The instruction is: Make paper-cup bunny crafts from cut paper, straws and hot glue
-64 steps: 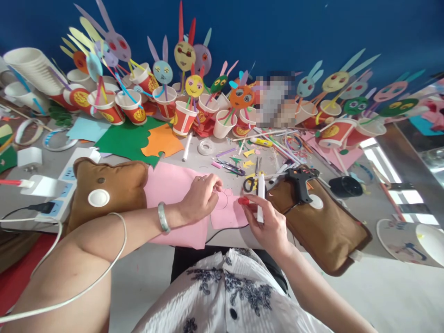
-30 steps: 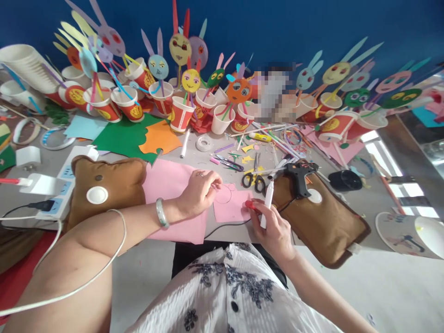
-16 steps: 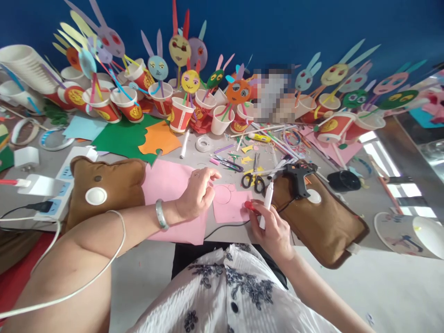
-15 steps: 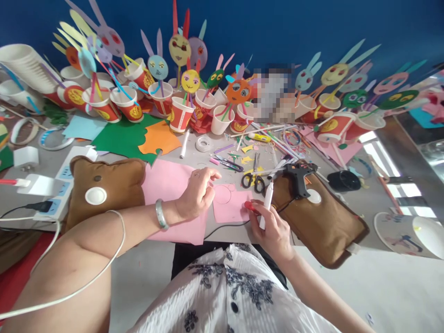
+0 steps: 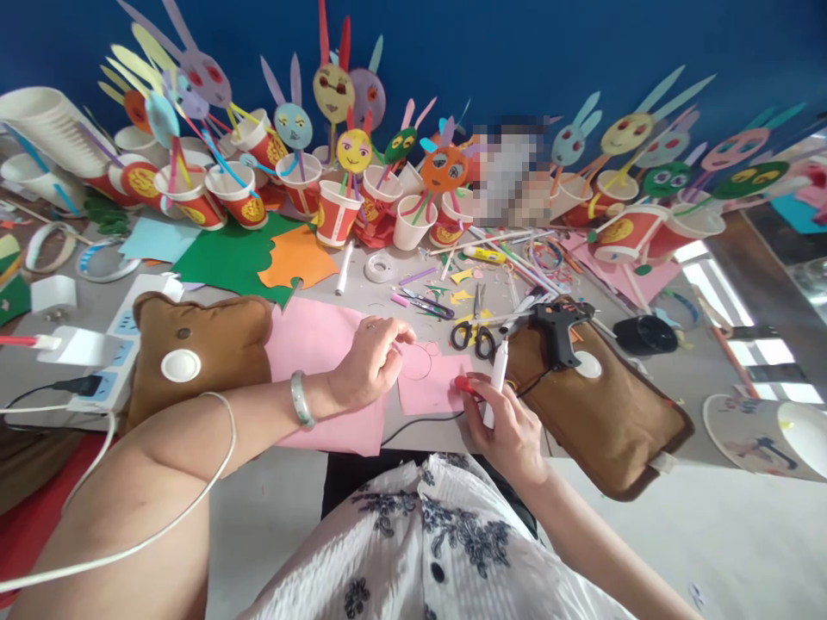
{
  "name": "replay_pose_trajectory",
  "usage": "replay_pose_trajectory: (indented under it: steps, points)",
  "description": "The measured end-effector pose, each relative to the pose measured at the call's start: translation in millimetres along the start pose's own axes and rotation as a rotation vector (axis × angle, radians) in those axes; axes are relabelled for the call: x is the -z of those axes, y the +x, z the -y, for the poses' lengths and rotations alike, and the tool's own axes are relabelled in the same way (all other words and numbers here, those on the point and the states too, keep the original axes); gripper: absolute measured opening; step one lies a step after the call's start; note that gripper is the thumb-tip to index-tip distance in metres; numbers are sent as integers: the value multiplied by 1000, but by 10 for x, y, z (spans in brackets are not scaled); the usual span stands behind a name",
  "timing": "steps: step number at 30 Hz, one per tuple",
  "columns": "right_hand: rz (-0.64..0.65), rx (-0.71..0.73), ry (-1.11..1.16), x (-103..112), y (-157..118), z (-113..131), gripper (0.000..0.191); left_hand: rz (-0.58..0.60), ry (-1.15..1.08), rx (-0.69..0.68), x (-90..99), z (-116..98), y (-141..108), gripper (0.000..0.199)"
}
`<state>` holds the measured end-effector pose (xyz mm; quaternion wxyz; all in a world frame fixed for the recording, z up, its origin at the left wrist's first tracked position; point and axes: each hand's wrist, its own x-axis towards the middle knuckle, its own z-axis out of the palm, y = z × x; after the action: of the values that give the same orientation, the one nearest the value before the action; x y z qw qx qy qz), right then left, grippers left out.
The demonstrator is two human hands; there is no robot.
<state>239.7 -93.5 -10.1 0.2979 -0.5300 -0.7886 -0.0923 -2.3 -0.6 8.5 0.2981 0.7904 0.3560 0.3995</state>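
Note:
My left hand [image 5: 371, 366] hovers over or rests on the large pink paper sheet [image 5: 323, 422], fingers curled in, and nothing shows in them. Beside its fingertips lies a smaller pink paper piece [image 5: 439, 392] with a drawn circle outline on it. At that piece's right edge is my right hand [image 5: 510, 430], closed around a white marker [image 5: 499, 375] that stands nearly upright. A small red piece [image 5: 466, 384] shows at its fingertips; I cannot tell what it is. Black-handled scissors [image 5: 475, 336] lie just beyond the small paper.
A black glue gun [image 5: 562, 331] lies on a brown cushion-like pouch [image 5: 620, 422] at right. Another brown pouch [image 5: 200, 336] and a power strip [image 5: 120, 353] are at left. Paper cups [image 5: 339, 215] with paper-faced figures line the back. A white cable [image 5: 226, 448] crosses my left forearm.
The view has shifted very slightly. Both hands keep nearly the same positions, the marker staying in the right one; the left fingers have moved a touch to the right.

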Motion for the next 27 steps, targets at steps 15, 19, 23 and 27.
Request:
replay_pose_trajectory:
  steps: [15,19,23,27]
  points:
    - [-9,7,-1,-7,9,7,31,24,-2,-15,-7,-4,9,33]
    - [4,-4,13,2,15,10,32,11,-18,-24,-17,4,6,34]
    - [-1,-2,17,-1,24,16,35,37,-36,-2,-15,5,9,34]
    - [-15,-3,18,-4,38,24,36,50,-59,17,-15,4,13,34]
